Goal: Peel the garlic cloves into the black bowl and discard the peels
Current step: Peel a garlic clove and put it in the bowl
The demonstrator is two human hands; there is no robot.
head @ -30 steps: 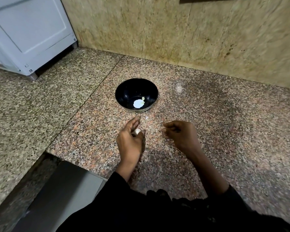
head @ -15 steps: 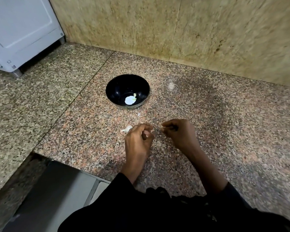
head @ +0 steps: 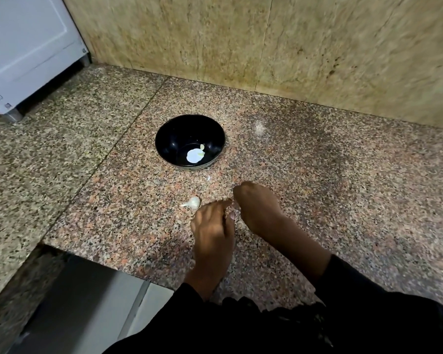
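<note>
A black bowl [head: 189, 141] stands on the speckled granite bench [head: 343, 190], a little way out from the tan stone wall [head: 266, 42]. Inside it, on the near part of the floor, lies a pale peeled garlic clove [head: 195, 155] with a small greenish bit beside it.

Nearer the person, an unpeeled garlic clove [head: 192, 202] lies on the bench, its thin tail pointing left. It sits between the bowl and the left hand [head: 212, 226], just beside that hand's knuckles and apart from them.

The two hands meet close together over the bench, in front of the bowl. The left hand's fingers are curled inward toward the right hand [head: 260, 208], whose fingers are bent down as well. Fingertips of both hands come together at one spot, and the blur there hides what lies between them, so I cannot tell whether either grip holds a clove or a peel, or is closed on nothing.

A tiny pale fleck [head: 208, 178] lies on the bench just in front of the bowl. Both arms wear black sleeves [head: 368, 302]. A white appliance [head: 23, 47] stands on the bench at the far left, raised on short feet. At the lower left the bench edge drops to a grey surface [head: 87, 302].
</note>
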